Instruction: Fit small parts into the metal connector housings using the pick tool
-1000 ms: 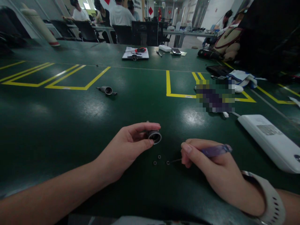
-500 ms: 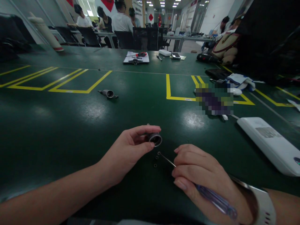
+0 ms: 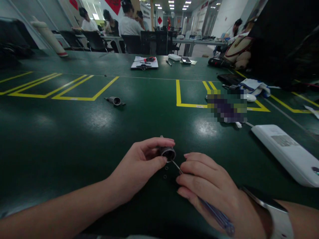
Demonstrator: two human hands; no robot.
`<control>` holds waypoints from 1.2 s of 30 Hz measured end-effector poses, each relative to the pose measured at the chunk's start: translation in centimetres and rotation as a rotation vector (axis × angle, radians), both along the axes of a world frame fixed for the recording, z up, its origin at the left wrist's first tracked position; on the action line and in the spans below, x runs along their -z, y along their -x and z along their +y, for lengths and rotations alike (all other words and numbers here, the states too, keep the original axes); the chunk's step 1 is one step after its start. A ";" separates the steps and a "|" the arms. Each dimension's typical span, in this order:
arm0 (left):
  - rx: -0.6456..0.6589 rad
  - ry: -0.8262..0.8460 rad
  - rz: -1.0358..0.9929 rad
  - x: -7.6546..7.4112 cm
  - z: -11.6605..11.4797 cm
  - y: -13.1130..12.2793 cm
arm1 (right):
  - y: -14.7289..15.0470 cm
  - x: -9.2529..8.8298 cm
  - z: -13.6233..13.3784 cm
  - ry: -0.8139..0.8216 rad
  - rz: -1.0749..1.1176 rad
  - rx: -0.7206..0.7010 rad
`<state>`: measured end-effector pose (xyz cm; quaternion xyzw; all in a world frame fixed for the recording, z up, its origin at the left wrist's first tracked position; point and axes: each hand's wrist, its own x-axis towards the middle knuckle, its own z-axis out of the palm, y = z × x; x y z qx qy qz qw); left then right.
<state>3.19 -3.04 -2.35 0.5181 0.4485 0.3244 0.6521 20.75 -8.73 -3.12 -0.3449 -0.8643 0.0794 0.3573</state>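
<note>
My left hand (image 3: 143,162) pinches a small cup-shaped metal part (image 3: 168,153) between thumb and fingers, its round opening facing me. My right hand (image 3: 206,186) is closed around a screwdriver (image 3: 216,215) with a clear purple handle and a thin shaft. The shaft's tip meets the lower rim of the metal part's opening; whether it carries a nut there is too small to tell. Just below, two small nuts (image 3: 164,176) lie on the green tabletop. A similar cup-shaped metal piece (image 3: 116,101) rests farther off to the left.
A white power bank (image 3: 286,154) with a cable lies on the right. At the back are a clipboard (image 3: 144,63) with a red-and-black screwdriver, a pen and a white case. A cloth (image 3: 255,87) lies far right. Yellow tape marks the table (image 3: 139,122). People sit beyond it.
My right hand has moved left, bringing the screwdriver tip from a nut on the table up to the metal part's rim. That nut no longer shows there. My left hand shifted slightly right and down.
</note>
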 end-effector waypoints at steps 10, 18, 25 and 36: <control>0.005 -0.060 0.025 0.1 0.1 -0.1 | -0.6 0.0 0.0 0.085 0.109 -0.052; 0.013 -0.141 0.064 0.0 0.1 0.1 | -1.0 0.0 0.6 0.296 0.241 -0.078; 0.016 -0.138 0.084 0.0 0.2 0.2 | -1.1 -0.1 0.5 0.399 0.318 -0.049; 0.006 -0.097 0.059 0.1 0.2 0.3 | -1.2 -0.2 0.8 0.440 0.316 -0.064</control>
